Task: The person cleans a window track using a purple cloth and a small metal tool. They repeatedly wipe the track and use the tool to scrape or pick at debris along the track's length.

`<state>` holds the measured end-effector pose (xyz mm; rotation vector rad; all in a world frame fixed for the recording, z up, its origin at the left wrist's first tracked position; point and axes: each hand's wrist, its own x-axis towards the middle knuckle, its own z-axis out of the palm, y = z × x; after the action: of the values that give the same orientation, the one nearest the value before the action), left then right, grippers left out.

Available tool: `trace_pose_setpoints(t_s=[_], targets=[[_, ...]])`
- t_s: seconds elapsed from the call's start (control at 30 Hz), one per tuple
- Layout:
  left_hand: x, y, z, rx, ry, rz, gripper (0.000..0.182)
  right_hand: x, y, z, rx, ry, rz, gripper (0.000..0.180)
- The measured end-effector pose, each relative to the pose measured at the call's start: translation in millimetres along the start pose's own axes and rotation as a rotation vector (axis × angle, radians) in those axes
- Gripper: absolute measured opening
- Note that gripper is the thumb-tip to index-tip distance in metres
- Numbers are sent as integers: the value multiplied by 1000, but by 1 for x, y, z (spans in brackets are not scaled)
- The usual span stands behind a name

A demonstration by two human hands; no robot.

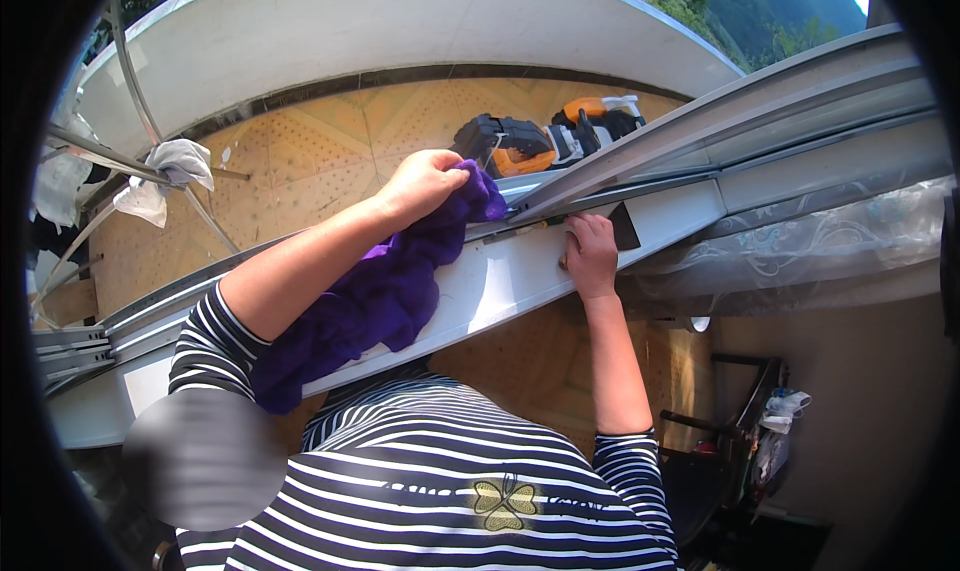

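Note:
My left hand pinches one end of a crumpled purple cloth beside the end of the sliding window sash. The rest of the cloth lies over the white windowsill and hangs down its near side. Farther right, my right hand is closed around what looks like a scraper, its dark flat blade showing past the hand and a brown handle end on the other side. A slim tool with a yellowish part lies along the window track, near my right fingertips; whether they grip it is hidden.
Outside, orange-and-black power tools rest on the patterned tile floor below a low white wall. A metal rack with white cloths stands left. A sheer curtain hangs right; a dark chair stands inside.

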<state>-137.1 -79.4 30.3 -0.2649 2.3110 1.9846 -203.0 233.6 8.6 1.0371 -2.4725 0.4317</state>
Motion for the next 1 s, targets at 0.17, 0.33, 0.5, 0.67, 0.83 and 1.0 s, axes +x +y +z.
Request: trace_pose_setpoints(t_s=[0.17, 0.33, 0.5, 0.67, 0.83, 1.0], targets=[[-4, 1, 2, 216, 85, 142, 35, 10, -12, 1, 34, -122, 47, 24], [-13, 3, 9, 325, 233, 335, 32, 15, -16, -8, 35, -215, 47, 24], [-23, 8, 19, 642, 405, 679, 37, 16, -18, -10, 8, -238, -11, 22], [-23, 8, 30, 948, -46, 809, 21, 13, -20, -10, -7, -200, -86, 20], [-16, 6, 43, 1121, -218, 899, 17, 12, -26, -20, -33, -186, -91, 20], [-6, 3, 50, 1201, -273, 905, 13, 6, -36, -41, -36, -191, -54, 21]])
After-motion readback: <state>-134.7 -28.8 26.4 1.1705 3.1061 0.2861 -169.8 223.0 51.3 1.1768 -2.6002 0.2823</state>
